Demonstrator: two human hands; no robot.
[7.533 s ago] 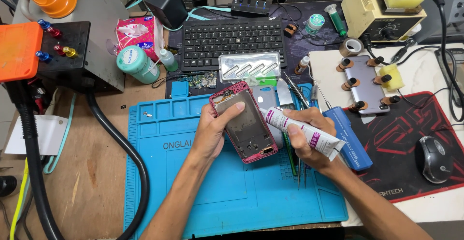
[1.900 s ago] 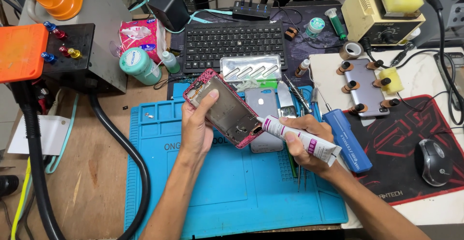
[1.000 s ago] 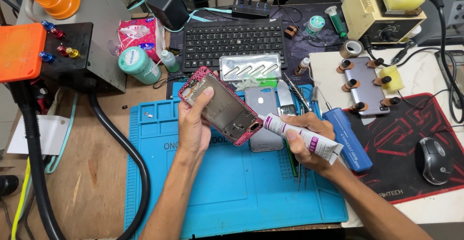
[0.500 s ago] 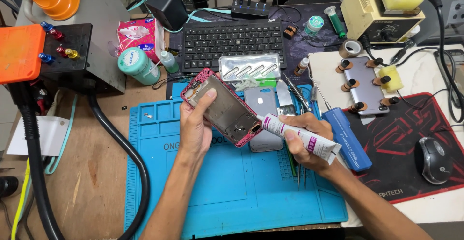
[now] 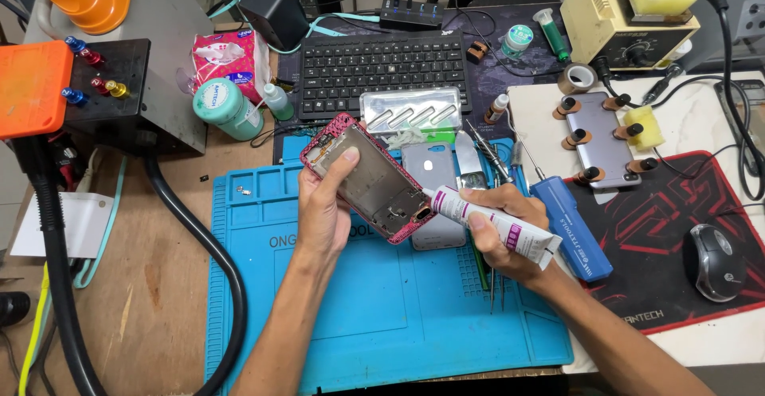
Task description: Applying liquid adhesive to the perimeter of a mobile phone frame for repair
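My left hand (image 5: 323,209) grips the pink-edged, stripped phone frame (image 5: 368,177) by its long sides above the blue silicone mat (image 5: 382,316); it looks light, thin and bendable. My right hand (image 5: 506,233) is closed round a soft white glue tube (image 5: 498,225), nozzle at the frame's lower corner.

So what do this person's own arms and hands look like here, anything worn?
Both forearms are bare to the frame's lower edge, with no sleeves in view. The left hand and right hand wear no gloves; no rings, watch or wrist strap visible.
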